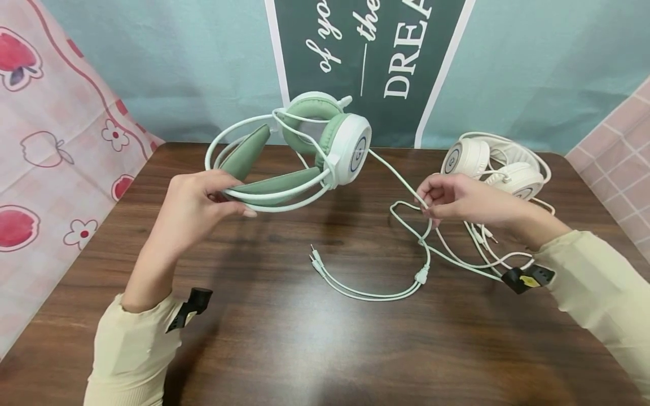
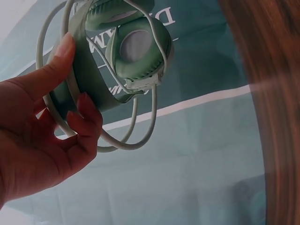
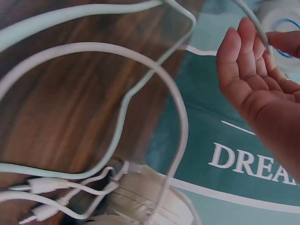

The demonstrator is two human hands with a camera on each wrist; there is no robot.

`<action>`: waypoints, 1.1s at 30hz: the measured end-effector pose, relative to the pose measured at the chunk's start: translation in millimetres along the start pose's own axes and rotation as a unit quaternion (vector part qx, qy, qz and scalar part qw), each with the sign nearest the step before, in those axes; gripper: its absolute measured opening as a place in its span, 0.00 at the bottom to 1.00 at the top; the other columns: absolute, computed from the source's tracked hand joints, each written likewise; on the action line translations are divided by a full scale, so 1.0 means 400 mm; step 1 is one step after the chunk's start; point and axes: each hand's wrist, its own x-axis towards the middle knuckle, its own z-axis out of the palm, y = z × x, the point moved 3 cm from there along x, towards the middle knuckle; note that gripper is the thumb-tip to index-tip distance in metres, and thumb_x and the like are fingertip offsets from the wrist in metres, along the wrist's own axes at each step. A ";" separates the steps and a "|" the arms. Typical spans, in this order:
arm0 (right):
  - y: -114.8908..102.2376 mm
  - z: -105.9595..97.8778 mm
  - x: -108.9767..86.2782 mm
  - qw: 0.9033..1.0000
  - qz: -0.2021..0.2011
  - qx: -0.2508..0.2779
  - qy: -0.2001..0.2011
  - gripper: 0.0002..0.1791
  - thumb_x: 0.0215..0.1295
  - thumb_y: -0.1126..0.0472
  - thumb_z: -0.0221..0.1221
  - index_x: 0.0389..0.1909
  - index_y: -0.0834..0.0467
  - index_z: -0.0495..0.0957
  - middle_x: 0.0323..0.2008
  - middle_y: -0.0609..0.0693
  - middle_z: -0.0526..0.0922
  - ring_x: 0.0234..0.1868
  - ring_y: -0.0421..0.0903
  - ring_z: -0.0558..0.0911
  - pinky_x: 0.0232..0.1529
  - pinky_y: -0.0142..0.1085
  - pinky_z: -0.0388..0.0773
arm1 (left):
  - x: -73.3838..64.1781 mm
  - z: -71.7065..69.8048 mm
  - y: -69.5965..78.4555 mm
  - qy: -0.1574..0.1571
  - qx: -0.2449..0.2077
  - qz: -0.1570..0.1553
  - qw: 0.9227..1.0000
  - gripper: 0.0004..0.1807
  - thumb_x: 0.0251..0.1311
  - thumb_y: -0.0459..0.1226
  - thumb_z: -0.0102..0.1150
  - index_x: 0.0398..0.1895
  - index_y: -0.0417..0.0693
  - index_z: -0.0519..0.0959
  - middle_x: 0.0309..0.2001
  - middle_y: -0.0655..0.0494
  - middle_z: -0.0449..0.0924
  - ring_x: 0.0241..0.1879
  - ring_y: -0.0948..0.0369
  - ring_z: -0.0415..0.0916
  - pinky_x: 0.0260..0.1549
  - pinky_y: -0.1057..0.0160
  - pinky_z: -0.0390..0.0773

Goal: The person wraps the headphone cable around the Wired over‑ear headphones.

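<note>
My left hand (image 1: 198,197) grips the headband of a white and green headset (image 1: 350,149), holding it tilted above the table. In the left wrist view, the thumb and fingers of the left hand (image 2: 51,117) curl round the band, and a green ear pad (image 2: 140,47) hangs beyond. My right hand (image 1: 457,197) pinches the headset's pale green cable (image 1: 398,176) between thumb and fingers. From there the cable runs down in loops to a Y-split (image 1: 421,276) and two plugs (image 1: 317,259) lying on the table. The right wrist view also shows the right hand (image 3: 262,79) pinching the cable.
A second, cream-white headset (image 1: 515,169) lies at the back right, behind my right hand, its cable and plugs (image 1: 490,234) near the green cable's loops. The brown wooden table (image 1: 304,349) ends at a blue cloth (image 1: 193,67) with a lettered dark panel (image 1: 355,73).
</note>
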 end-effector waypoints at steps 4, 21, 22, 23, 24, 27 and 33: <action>0.026 0.014 0.005 1.000 -0.002 0.010 0.007 0.08 0.56 0.78 0.51 0.36 0.70 0.66 0.25 0.55 0.73 0.23 0.47 0.78 0.27 0.37 0.77 | 0.001 0.007 -0.002 0.002 -0.020 -0.013 1.000 0.13 0.27 0.30 0.77 0.22 0.44 0.83 0.21 0.57 0.76 0.18 0.69 0.65 0.20 0.76 0.63; 0.065 0.052 0.020 0.999 -0.039 0.033 -0.017 0.04 0.55 0.78 0.53 0.32 0.73 0.69 0.24 0.54 0.77 0.25 0.43 0.80 0.30 0.36 0.78 | 0.018 0.040 -0.028 0.035 -0.051 -0.164 0.985 0.13 0.38 0.37 0.74 0.28 0.42 0.83 0.20 0.55 0.74 0.20 0.65 0.63 0.20 0.72 0.62; 0.062 0.053 0.021 0.998 -0.042 0.039 -0.024 0.04 0.55 0.78 0.52 0.32 0.73 0.69 0.24 0.54 0.77 0.26 0.43 0.80 0.30 0.36 0.78 | 0.018 0.045 -0.026 0.037 -0.041 -0.150 0.987 0.13 0.37 0.36 0.74 0.28 0.42 0.83 0.21 0.53 0.76 0.20 0.64 0.65 0.21 0.72 0.63; 0.059 0.055 0.023 0.997 -0.042 0.049 -0.031 0.04 0.55 0.78 0.52 0.32 0.73 0.68 0.25 0.56 0.77 0.27 0.44 0.80 0.31 0.36 0.78 | 0.018 0.051 -0.023 0.037 -0.031 -0.134 0.990 0.12 0.37 0.35 0.74 0.27 0.41 0.83 0.23 0.52 0.78 0.21 0.63 0.66 0.22 0.73 0.63; 0.057 0.057 0.025 0.997 -0.040 0.061 -0.039 0.04 0.56 0.79 0.50 0.32 0.73 0.67 0.25 0.57 0.77 0.28 0.45 0.80 0.33 0.37 0.78 | 0.017 0.057 -0.019 0.037 -0.021 -0.117 0.992 0.12 0.36 0.35 0.74 0.27 0.41 0.83 0.25 0.51 0.79 0.22 0.62 0.68 0.23 0.72 0.63; 0.051 0.064 0.029 0.993 -0.025 0.093 -0.064 0.04 0.57 0.79 0.47 0.34 0.74 0.64 0.27 0.62 0.77 0.31 0.49 0.82 0.36 0.41 0.78 | 0.018 0.071 -0.009 0.039 0.001 -0.080 0.996 0.13 0.35 0.33 0.74 0.28 0.41 0.83 0.28 0.50 0.81 0.24 0.59 0.71 0.25 0.68 0.65; 0.039 0.066 0.023 0.991 -0.044 0.092 -0.084 0.05 0.59 0.78 0.49 0.36 0.75 0.65 0.27 0.61 0.77 0.31 0.50 0.81 0.35 0.40 0.78 | 0.020 0.086 0.004 0.032 0.058 -0.063 0.996 0.13 0.36 0.36 0.73 0.29 0.43 0.82 0.28 0.52 0.80 0.24 0.55 0.73 0.24 0.53 0.66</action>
